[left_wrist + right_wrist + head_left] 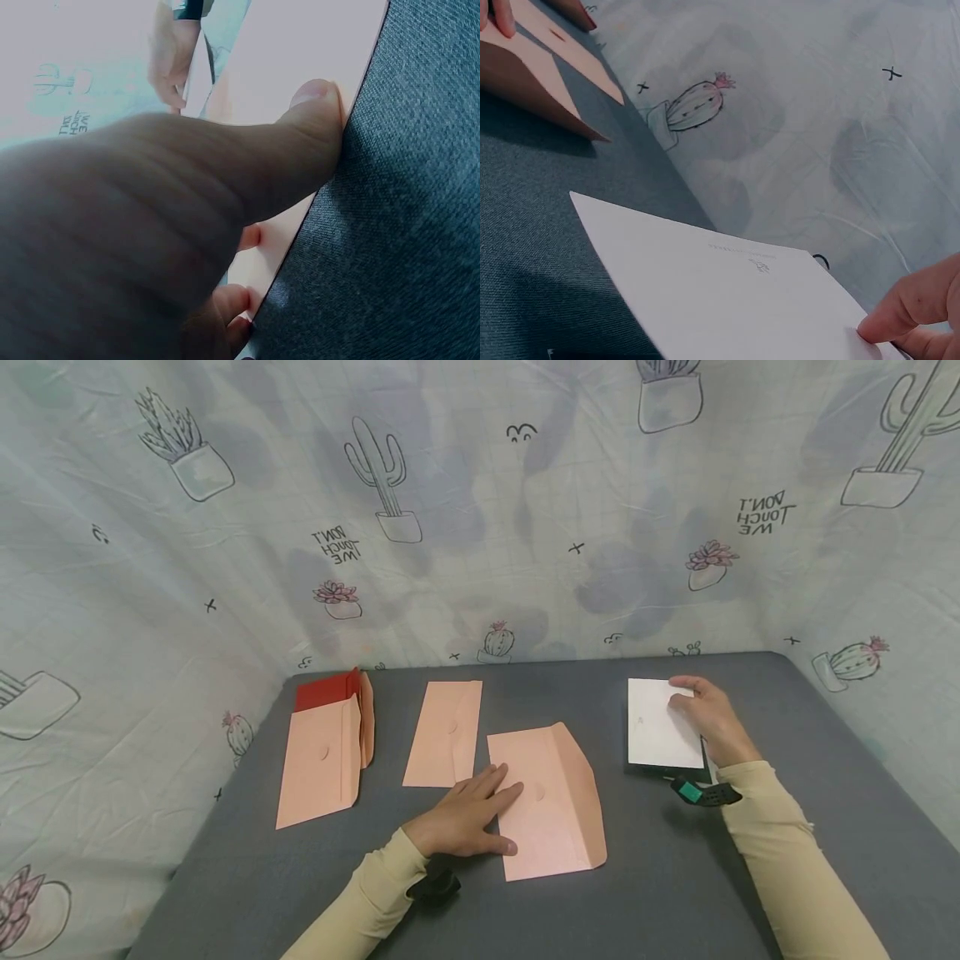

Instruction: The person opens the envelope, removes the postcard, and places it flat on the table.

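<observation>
My left hand (468, 817) rests with straight, spread fingers on the left edge of a pink envelope (551, 827), whose flap (581, 785) stands unfolded on the right. In the left wrist view the thumb (311, 127) presses on the envelope's edge. At the right, my right hand (708, 714) pinches a white card (660, 727) by its far right edge, thumb on top. The card carries small faint print in the right wrist view. Below the card a dark, flat item (667, 772) shows along its near edge, mostly covered.
A second pink envelope (442, 735) lies flat behind the left hand. Farther left, more pink envelopes (318, 764) overlap a red one (326, 692). The grey table (600, 918) meets a cactus-print curtain (487, 510) at the back and sides.
</observation>
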Tool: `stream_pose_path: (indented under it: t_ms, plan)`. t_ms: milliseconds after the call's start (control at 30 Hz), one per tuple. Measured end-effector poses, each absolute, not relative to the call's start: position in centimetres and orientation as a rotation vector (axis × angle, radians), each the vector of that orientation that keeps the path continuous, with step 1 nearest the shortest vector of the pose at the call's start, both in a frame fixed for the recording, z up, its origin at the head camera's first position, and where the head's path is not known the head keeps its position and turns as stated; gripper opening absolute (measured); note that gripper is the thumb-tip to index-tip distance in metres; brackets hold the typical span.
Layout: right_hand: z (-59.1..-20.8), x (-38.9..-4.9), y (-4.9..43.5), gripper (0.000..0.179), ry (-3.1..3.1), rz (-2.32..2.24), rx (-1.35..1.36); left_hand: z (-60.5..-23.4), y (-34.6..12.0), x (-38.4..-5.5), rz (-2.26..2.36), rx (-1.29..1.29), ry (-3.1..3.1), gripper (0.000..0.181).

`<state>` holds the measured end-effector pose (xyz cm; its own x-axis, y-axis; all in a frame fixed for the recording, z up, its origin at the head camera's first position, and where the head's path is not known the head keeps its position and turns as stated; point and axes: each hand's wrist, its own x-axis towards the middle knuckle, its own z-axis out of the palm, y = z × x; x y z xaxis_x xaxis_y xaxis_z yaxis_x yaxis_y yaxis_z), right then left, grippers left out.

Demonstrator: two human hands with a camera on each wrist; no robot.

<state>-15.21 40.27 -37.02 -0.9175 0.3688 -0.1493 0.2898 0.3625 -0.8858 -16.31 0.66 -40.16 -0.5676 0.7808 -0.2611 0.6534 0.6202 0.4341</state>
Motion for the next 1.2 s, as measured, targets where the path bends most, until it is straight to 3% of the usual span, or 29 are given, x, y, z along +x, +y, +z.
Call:
stream_pose_path:
  t_ms: [733, 1200]
  plan:
    - [-38.6, -16.0, 39.7, 0.051, -2.715, 1.478, -0.561, -40.3, 0.7, -16.3, 0.398, 1.123, 2.415, 0.089]
    - [-39.3, -16.0, 39.5, 0.048, -2.926, 1.146, -0.505, -40.1, 0.6, -16.2, 0.415, 1.13, 2.404, 0.088]
